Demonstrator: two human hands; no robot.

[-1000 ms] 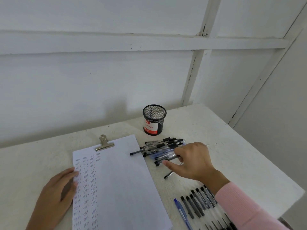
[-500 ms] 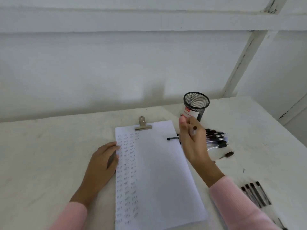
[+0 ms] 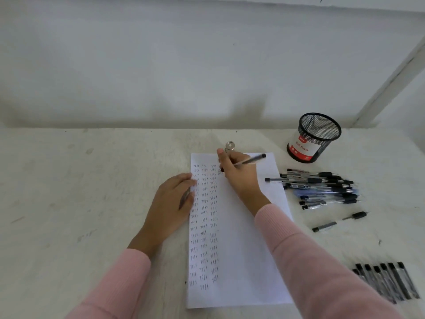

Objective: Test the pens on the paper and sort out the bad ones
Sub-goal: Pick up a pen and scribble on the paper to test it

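Step in hand: write-test.
- Pinching pen (image 3: 250, 160) in right hand (image 3: 239, 178), tip end down on paper (image 3: 241, 249), top of third column of marks, near clip (image 3: 230, 147).
- Pressing paper's left edge with left hand (image 3: 170, 203), flat, fingers straight.
- Tip hidden behind fingers; cannot tell whether ink shows.
- Loose pile of pens (image 3: 322, 189) just right of paper, mesh cup (image 3: 315, 139) behind it; neat row of pens (image 3: 386, 282) at near right.

Next, probably: read mark, then place pen in good or bad group. Cannot tell which group is which.

1. Mesh pen cup (image 3: 318, 132), far right: white-and-red label (image 3: 303, 147) reads "Ball Pens". The small red logo above it is illegible.
2. Paper (image 3: 241, 249): three columns of a handwritten repeated word, apparently "Test", down the left side.
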